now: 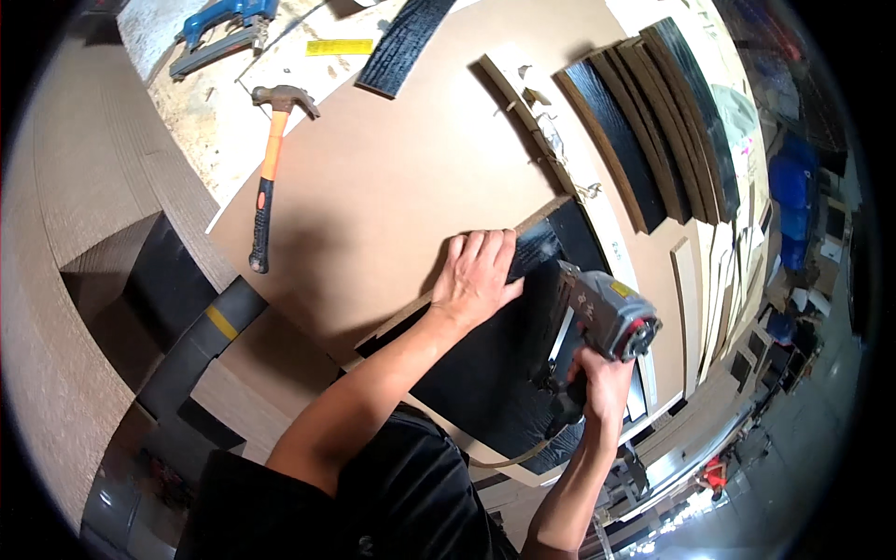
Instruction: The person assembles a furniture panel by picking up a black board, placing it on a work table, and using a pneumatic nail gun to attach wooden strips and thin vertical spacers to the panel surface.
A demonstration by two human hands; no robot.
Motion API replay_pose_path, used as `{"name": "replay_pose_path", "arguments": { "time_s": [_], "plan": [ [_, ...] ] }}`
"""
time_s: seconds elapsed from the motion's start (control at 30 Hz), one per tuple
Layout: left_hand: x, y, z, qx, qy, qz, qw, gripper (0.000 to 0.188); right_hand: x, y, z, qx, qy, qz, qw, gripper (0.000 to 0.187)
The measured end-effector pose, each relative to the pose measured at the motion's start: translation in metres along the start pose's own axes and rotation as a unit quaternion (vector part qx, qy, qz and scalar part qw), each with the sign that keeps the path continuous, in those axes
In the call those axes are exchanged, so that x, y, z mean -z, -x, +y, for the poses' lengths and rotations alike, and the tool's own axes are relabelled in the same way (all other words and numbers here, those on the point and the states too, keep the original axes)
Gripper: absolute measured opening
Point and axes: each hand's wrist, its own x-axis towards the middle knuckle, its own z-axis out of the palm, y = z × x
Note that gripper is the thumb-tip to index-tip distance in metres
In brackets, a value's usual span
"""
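A black wood-grain panel [476, 378] lies on the bench in front of me. At its far edge, my left hand [474, 280] grips a black wooden strip [537, 250], fingers over the far side and thumb on the near side. My right hand [602, 378] is closed round the handle of a grey nail gun [611, 313]. The gun's nose points toward the far right part of the panel, close to the strip; whether it touches cannot be made out. From the handle's base, a thin air hose [523, 459] runs back toward my body.
A claw hammer [271, 168] with an orange and black handle lies at left. Behind it is a blue staple gun [224, 33]. Several black-faced boards [653, 131] stand in a row at far right, beside a light wooden batten [541, 131]. A loose black strip [406, 47] lies at the back.
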Motion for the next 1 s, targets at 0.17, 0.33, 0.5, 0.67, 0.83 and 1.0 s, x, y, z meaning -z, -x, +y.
{"name": "replay_pose_path", "arguments": {
  "time_s": [0.17, 0.33, 0.5, 0.67, 0.83, 1.0],
  "plan": [
    [-0.002, 0.0, 0.0, 0.007, 0.005, -0.005, 1.0, 0.072, 0.0, -0.009, -0.017, 0.004, 0.028, -0.021, 0.999, 0.039],
    [0.001, 0.0, -0.001, 0.003, 0.008, -0.014, 1.0, 0.072, -0.009, -0.01, -0.026, 0.01, 0.03, -0.043, 0.999, 0.043],
    [0.003, 0.0, 0.0, 0.007, 0.007, -0.022, 1.0, 0.072, -0.017, -0.01, -0.032, 0.016, 0.05, -0.027, 0.998, 0.04],
    [-0.001, 0.001, -0.001, 0.004, 0.016, -0.027, 0.999, 0.072, -0.014, -0.015, -0.036, 0.014, 0.067, -0.04, 0.997, 0.033],
    [0.003, 0.001, 0.001, 0.006, 0.022, -0.017, 1.0, 0.071, -0.016, -0.012, -0.028, 0.05, 0.081, -0.04, 0.995, 0.024],
    [0.022, 0.012, -0.01, -0.004, 0.065, -0.02, 0.998, 0.071, -0.025, 0.004, -0.005, 0.097, 0.116, -0.027, 0.988, 0.017]
  ]
}}
